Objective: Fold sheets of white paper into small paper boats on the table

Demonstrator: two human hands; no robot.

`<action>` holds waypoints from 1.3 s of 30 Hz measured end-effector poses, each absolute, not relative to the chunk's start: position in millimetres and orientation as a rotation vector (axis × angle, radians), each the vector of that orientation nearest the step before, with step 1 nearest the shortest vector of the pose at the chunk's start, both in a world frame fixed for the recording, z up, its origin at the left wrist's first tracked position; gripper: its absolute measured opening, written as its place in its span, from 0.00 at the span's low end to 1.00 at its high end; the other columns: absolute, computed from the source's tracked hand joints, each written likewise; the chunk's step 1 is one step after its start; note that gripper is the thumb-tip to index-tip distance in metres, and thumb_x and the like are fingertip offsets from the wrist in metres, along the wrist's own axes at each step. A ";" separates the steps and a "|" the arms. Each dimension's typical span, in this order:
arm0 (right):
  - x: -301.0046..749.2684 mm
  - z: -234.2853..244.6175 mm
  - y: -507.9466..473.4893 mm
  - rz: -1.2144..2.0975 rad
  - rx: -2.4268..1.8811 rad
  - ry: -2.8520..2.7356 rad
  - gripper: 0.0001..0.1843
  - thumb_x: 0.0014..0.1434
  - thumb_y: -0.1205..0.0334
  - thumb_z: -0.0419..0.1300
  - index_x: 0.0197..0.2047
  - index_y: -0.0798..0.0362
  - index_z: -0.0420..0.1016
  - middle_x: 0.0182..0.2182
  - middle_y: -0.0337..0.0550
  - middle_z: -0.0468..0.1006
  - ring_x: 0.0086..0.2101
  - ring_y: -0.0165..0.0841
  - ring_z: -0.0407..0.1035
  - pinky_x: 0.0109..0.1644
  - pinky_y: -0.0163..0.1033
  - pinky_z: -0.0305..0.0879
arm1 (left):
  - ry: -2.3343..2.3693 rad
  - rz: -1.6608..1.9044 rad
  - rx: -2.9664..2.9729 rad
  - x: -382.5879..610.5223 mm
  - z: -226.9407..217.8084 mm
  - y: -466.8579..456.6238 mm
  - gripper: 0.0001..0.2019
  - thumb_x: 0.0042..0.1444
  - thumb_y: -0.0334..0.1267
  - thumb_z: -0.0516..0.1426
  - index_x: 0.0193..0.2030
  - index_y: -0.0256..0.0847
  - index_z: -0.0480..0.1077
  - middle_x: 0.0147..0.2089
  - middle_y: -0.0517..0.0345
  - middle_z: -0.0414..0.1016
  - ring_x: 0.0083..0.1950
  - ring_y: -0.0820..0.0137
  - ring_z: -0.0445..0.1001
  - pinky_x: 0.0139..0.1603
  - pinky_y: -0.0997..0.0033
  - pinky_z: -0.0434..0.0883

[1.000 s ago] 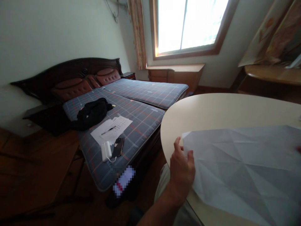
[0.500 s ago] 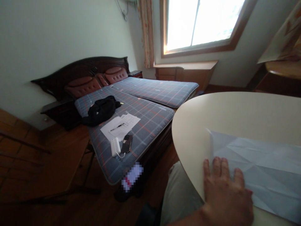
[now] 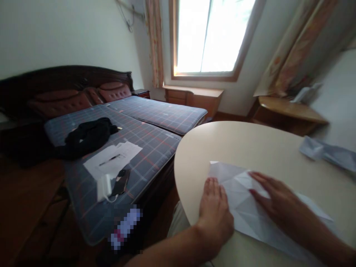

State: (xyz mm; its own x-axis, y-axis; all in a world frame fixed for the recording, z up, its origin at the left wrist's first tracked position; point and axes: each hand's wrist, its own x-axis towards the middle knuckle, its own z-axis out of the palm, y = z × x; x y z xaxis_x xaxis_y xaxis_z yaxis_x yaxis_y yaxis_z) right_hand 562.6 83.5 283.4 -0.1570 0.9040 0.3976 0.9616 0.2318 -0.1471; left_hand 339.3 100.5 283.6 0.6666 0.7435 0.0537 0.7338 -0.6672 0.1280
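Observation:
A creased sheet of white paper (image 3: pixel 244 209) lies on the round cream table (image 3: pixel 194 152), its fold lines crossing one another. My left hand (image 3: pixel 215 213) rests on the sheet's left edge, fingers stretched out and lying close together. Flat over the upper middle of the paper is my right hand (image 3: pixel 276 198), with its thumb apart from its extended fingers. Part of the sheet is hidden under both hands and the right forearm. Neither hand grips anything.
Another piece of folded paper (image 3: pixel 330 154) lies at the table's right side. Left of the table, a plaid mattress (image 3: pixel 155 148) holds black clothing (image 3: pixel 91 135), papers with a pen (image 3: pixel 109 160), a white power bank (image 3: pixel 104 187) and a phone (image 3: pixel 121 181).
The view has turned right, bringing my right hand and the second folded paper into sight. My left hand stays on the sheet's left edge, its fingers now closer together.

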 end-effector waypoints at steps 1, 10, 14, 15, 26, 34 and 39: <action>559.4 275.4 83.6 -0.118 -1.721 -2.206 0.31 0.68 0.42 0.43 0.65 0.52 0.63 0.61 0.55 0.67 0.61 0.45 0.61 0.62 0.56 0.61 | 1.178 0.125 2.785 341.2 283.7 105.1 0.31 0.64 0.40 0.46 0.68 0.16 0.53 0.71 0.26 0.48 0.73 0.47 0.45 0.72 0.50 0.45; 576.4 263.3 98.3 0.178 -1.732 -2.310 0.36 0.66 0.44 0.50 0.71 0.50 0.49 0.69 0.50 0.51 0.68 0.46 0.42 0.69 0.59 0.42 | 0.843 0.099 2.876 378.0 271.9 172.3 0.32 0.62 0.41 0.48 0.71 0.30 0.50 0.73 0.39 0.47 0.74 0.54 0.45 0.71 0.52 0.48; 615.7 276.4 134.2 0.254 -1.515 -2.420 0.37 0.66 0.46 0.51 0.72 0.54 0.47 0.69 0.51 0.52 0.68 0.39 0.46 0.70 0.48 0.42 | 0.809 0.170 2.883 411.6 263.2 214.3 0.31 0.65 0.45 0.45 0.72 0.35 0.48 0.74 0.43 0.46 0.74 0.58 0.45 0.71 0.51 0.46; 630.0 278.4 141.6 0.249 -1.536 -2.448 0.35 0.67 0.45 0.50 0.71 0.51 0.50 0.69 0.48 0.53 0.67 0.39 0.46 0.70 0.48 0.42 | 0.847 0.178 2.872 417.8 260.4 224.2 0.31 0.65 0.49 0.44 0.72 0.36 0.49 0.74 0.43 0.45 0.74 0.57 0.45 0.71 0.49 0.47; 814.0 312.8 66.5 -0.657 -2.499 -1.056 0.14 0.63 0.63 0.56 0.51 0.57 0.71 0.47 0.55 0.75 0.48 0.44 0.68 0.50 0.45 0.62 | 1.494 0.263 2.917 468.0 260.1 253.5 0.28 0.63 0.30 0.43 0.71 0.34 0.52 0.72 0.33 0.49 0.73 0.46 0.48 0.68 0.42 0.49; 842.8 284.6 40.1 -0.247 -2.595 -0.936 0.19 0.60 0.74 0.53 0.53 0.54 0.70 0.42 0.49 0.77 0.42 0.37 0.74 0.43 0.36 0.63 | 1.211 0.109 2.822 516.5 253.2 262.7 0.26 0.66 0.46 0.43 0.71 0.56 0.50 0.75 0.53 0.45 0.72 0.38 0.43 0.61 0.26 0.49; 840.6 299.3 24.0 -0.286 -2.575 -0.896 0.25 0.62 0.77 0.44 0.56 0.53 0.72 0.46 0.50 0.79 0.43 0.38 0.74 0.44 0.38 0.66 | 1.604 0.258 2.554 507.2 252.9 306.5 0.27 0.65 0.46 0.43 0.69 0.45 0.56 0.73 0.42 0.52 0.70 0.36 0.49 0.58 0.24 0.52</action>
State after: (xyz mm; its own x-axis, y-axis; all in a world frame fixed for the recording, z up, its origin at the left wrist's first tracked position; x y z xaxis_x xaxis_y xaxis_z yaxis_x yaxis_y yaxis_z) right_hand 840.6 24.0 299.3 0.7737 0.5494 0.3154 0.6306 -0.7156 -0.3003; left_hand 507.2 306.5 252.9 0.4259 0.9010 0.0831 0.8815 -0.4338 0.1863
